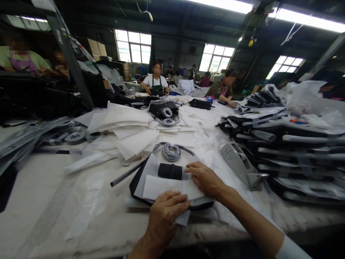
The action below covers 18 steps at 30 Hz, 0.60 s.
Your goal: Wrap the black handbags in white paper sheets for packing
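Note:
In the head view a black handbag (137, 180) lies flat in front of me, with white paper (159, 188) across it. A black strip-like piece (170, 171) rests on top of the bag, above the paper. My left hand (167, 210) lies on the paper at the bag's lower edge, fingers stretched out. Flat on the bag's right side is my right hand (202, 177), fingers spread, their tips beside the black piece. Just beyond the bag sits a coiled, plastic-wrapped strap (171, 152). Neither hand grips anything that I can see.
A grey tape dispenser (241, 165) stands to the right, before a tall stack of black bags (304, 151). Loose white sheets (121, 126) pile up at the left. Wrapped strips (29, 138) lie farther left. Co-workers (156, 80) sit across the table.

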Each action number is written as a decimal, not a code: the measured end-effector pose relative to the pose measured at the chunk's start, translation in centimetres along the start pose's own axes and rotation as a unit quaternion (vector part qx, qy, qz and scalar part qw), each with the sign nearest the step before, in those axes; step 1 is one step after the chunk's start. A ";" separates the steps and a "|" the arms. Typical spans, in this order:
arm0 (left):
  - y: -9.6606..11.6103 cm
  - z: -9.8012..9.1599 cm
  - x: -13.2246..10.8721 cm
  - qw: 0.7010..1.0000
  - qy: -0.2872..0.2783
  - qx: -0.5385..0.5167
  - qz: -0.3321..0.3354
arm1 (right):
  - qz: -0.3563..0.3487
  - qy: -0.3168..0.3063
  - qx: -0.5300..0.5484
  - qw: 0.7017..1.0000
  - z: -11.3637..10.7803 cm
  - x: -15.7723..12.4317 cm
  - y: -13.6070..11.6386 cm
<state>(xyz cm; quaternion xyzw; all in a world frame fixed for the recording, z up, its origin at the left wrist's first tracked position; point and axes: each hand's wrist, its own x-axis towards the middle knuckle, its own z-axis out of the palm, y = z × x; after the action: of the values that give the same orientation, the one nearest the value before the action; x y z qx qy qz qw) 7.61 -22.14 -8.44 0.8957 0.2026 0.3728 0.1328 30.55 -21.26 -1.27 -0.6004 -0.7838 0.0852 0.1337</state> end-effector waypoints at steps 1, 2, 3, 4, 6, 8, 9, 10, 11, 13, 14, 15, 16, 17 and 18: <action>0.1 0.0 0.0 1.000 -0.002 -0.010 -0.003 | -0.026 0.004 0.025 0.999 -0.1 -1.0 -0.7; 0.2 -0.1 0.1 1.000 -0.005 -0.020 -0.006 | -0.046 0.002 0.051 0.998 -0.3 -2.2 -1.5; 0.3 -0.1 0.2 0.999 -0.003 -0.031 -0.012 | -0.060 -0.006 0.075 0.995 -0.4 -3.3 -2.3; 0.4 -0.1 0.2 0.999 0.001 -0.040 -0.021 | -0.070 -0.016 0.096 0.993 -0.5 -4.4 -3.0; 0.7 0.0 0.4 0.998 0.012 -0.054 -0.037 | -0.080 -0.021 0.116 0.990 -0.4 -6.2 -4.2; 0.8 0.2 0.4 0.997 0.023 -0.055 -0.043 | -0.080 -0.007 0.099 0.992 0.2 -7.2 -4.9; 0.9 0.3 0.4 0.998 0.024 -0.048 -0.042 | -0.078 0.005 0.081 0.994 0.7 -7.4 -5.0; 0.9 0.5 0.4 0.998 0.025 -0.037 -0.044 | -0.073 0.024 0.061 0.995 1.4 -7.5 -5.1; 0.9 0.6 0.3 0.998 0.027 -0.024 -0.051 | -0.069 0.048 0.041 0.996 2.1 -7.5 -5.2; 1.0 0.8 0.3 0.997 0.033 0.001 -0.076 | -0.071 0.106 0.010 0.992 3.6 -7.4 -5.3; 1.1 0.8 0.3 0.995 0.037 0.010 -0.093 | -0.078 0.134 0.000 0.988 4.2 -7.3 -5.3; 1.1 0.8 0.3 0.993 0.039 0.016 -0.107 | -0.086 0.154 -0.007 0.984 4.6 -7.3 -5.4; 1.2 0.7 0.4 0.992 0.038 0.020 -0.118 | -0.094 0.163 -0.012 0.982 4.9 -7.4 -5.6; 1.3 0.6 0.4 0.991 0.034 0.023 -0.124 | -0.098 0.166 -0.016 0.981 5.1 -7.4 -5.7; 1.3 0.4 0.5 0.992 0.028 0.024 -0.124 | -0.101 0.167 -0.019 0.981 5.2 -7.5 -5.9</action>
<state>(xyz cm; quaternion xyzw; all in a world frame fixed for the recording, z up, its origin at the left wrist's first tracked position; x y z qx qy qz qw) 8.59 -23.10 -7.92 0.8557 0.3250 0.3734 0.1504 25.34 -29.88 -5.26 -0.5263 -0.8087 -0.0451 0.2586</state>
